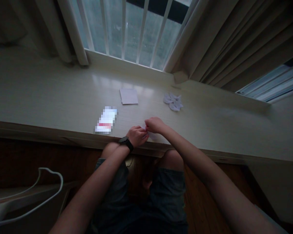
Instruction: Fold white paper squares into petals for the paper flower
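Note:
My left hand [137,136], with a black watch on the wrist, rests at the front edge of the pale windowsill. Its fingers close on a small piece of pale paper [151,135]. Touching it from the right, my right hand [155,125] is curled with its fingertips on the same paper. Most of the paper is hidden by the hands, so its folds cannot be made out. Farther back lies a stack of square paper sheets [129,96]. To the right of that sits a folded paper flower [173,101] with several petals.
A lit phone [106,120], its screen blurred out, lies left of my hands on the windowsill [51,97]. Behind stand a barred window [134,32] and grey curtains [217,42]. A white cable [61,182] loops at the lower left, and my knees are below the sill edge.

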Motion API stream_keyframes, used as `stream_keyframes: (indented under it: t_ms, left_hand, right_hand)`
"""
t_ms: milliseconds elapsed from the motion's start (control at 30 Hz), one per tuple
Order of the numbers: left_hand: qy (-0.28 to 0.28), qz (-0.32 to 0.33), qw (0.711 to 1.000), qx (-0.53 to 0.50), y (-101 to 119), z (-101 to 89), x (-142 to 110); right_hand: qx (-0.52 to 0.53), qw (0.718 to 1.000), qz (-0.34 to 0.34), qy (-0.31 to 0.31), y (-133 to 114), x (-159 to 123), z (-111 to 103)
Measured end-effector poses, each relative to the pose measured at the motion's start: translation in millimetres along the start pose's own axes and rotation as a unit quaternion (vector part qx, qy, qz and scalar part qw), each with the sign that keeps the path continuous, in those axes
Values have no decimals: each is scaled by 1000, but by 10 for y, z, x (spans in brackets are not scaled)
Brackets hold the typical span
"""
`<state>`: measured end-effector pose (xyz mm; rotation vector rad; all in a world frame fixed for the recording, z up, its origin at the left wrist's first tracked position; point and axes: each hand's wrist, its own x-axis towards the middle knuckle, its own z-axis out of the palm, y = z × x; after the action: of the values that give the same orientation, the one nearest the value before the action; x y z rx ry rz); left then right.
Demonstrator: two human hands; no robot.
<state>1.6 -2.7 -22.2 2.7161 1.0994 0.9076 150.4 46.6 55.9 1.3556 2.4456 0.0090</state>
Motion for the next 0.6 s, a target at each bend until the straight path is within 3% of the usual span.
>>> stream_keyframes:
  t_ms: [400, 600]
  left_hand:
    - [4, -20, 999, -28, 25, -3, -3]
    - [14, -15, 1000, -22, 34, 27, -18]
  right_hand:
    - [-26, 996, -83, 3, -27, -366, 106]
    - [-24, 998, -55, 4, 17, -565, 170]
